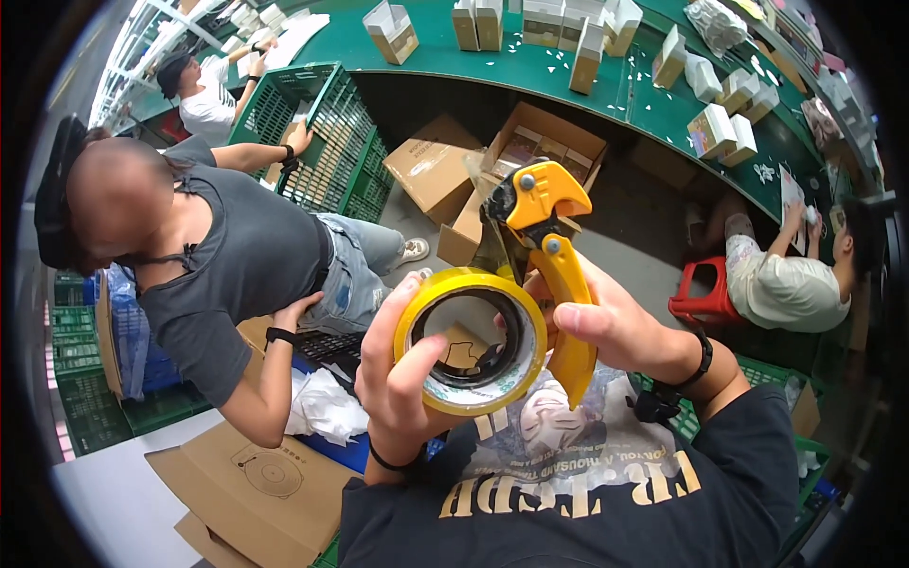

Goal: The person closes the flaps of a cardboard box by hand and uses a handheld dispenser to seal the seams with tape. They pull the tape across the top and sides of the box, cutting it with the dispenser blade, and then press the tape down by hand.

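Note:
In front of my chest is a hand-held tape dispenser [566, 270] with an orange-yellow handle and head. A wide roll of yellowish tape [464, 280] sits on its near left side, its open core facing up. My left hand [390, 379] grips the roll from the left, with fingers bent over its rim and toward the core. My right hand [611, 317] is closed round the dispenser's handle, the thumb lying across it. A strip of tape shows near the dispenser's head. Some fingers of my right hand are hidden behind the tool.
An open carton [540, 142] and a closed carton [431, 168] lie on the floor ahead. Beyond them runs a green worktable [530, 71] with small boxes. A person [246, 256] stands close at left by a green crate [365, 142]; another sits on a red stool [703, 289] at right. A flattened carton [256, 483] lies lower left.

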{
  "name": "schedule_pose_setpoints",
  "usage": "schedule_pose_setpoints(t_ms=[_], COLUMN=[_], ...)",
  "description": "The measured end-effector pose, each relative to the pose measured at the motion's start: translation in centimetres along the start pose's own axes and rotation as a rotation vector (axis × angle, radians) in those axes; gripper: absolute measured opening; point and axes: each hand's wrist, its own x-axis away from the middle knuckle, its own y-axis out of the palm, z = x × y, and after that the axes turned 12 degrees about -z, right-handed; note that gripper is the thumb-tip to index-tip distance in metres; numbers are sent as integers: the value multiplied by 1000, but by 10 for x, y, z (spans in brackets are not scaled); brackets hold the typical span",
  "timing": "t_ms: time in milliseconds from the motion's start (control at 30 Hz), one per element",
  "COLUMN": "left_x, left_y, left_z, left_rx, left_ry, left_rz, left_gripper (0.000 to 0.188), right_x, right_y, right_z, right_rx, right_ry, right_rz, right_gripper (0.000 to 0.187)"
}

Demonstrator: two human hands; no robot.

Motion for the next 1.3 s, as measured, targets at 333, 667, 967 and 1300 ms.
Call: schedule_pose_setpoints(t_ms=[333,667,967,1300], left_x=[-18,-18,13,0], left_y=[0,21,34,44], left_z=[26,30,69,72], left_rx=[-70,325,335,258], left_ry=[33,-256,-72,-88], left_rz=[-70,-332,-53,32], left_gripper=[69,94,82,81], right_x=[26,40,47,39], right_y=[-4,-61,-82,-96], right_z=[-11,36,42,43], right_rx=[-50,1060,841,740], right_ry=[-16,-544,-785,-717], right_rz=[48,56,-463,-465], right_gripper=[81,64,97,95])
